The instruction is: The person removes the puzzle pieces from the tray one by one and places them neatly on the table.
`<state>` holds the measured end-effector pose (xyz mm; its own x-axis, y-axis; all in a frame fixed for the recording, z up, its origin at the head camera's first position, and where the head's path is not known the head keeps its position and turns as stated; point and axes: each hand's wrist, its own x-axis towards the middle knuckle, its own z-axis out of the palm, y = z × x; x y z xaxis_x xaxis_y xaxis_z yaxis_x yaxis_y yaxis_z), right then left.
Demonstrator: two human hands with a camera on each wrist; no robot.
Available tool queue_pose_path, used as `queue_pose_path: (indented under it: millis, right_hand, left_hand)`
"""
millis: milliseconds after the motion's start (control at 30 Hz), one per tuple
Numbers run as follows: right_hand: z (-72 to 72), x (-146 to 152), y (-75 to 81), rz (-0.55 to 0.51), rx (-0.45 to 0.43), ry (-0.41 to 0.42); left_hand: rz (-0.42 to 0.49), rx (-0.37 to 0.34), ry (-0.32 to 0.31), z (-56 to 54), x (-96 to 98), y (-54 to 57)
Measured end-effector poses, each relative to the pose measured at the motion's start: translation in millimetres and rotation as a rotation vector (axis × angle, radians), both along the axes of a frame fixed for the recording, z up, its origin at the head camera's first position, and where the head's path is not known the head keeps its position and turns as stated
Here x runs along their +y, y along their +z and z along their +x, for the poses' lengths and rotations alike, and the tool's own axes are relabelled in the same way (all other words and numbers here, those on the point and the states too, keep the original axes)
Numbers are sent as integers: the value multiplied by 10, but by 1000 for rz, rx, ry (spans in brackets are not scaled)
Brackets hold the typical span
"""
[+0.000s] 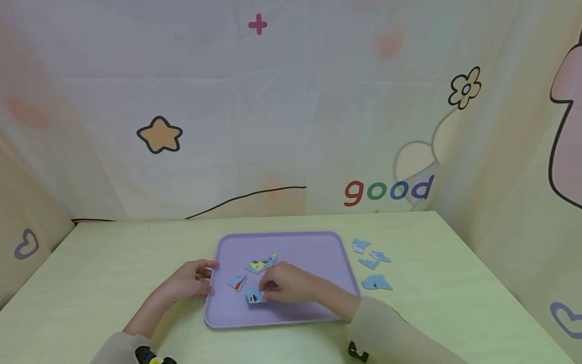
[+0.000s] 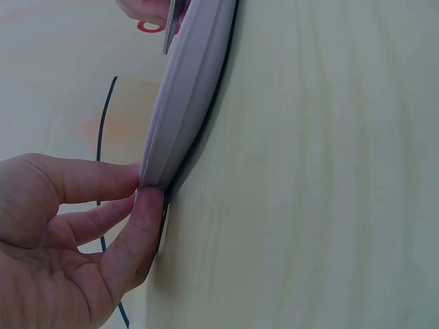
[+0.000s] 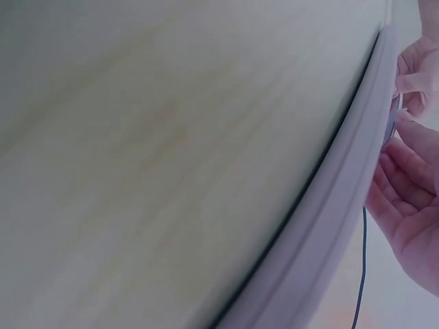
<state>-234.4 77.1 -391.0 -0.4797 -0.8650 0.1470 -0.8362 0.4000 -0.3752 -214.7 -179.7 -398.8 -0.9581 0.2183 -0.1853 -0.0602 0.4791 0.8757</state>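
A purple tray (image 1: 313,247) lies on the table. In the head view my left hand (image 1: 190,279) is at its left edge; in the left wrist view the thumb (image 2: 145,212) and a finger hold the tray's rim. Over the tray, my right hand (image 1: 288,283) pinches a light blue puzzle piece (image 1: 253,296) with a dark and white print, one edge tipped up. Left of that hand lie a piece with a red print (image 1: 238,282) and, farther back, joined-looking yellow and blue pieces (image 1: 259,265), partly behind the fingers.
To the right of the tray, several light blue puzzle pieces lie on the pale wood table, the largest piece (image 1: 376,282) nearest me. A printed curtain (image 1: 291,126) stands behind the table and along its sides.
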Motion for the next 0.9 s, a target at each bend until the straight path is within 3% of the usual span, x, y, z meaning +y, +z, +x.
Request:
queue_pose_path:
  millis: [567,900]
  right_hand:
    - [-25,471,153,-187,-118,-141]
    - [-76,911,218,-226,-82,-233]
  left_hand:
    - [8,-6,5,10,-2,5]
    - [15,4,-6,-16,-7,-26]
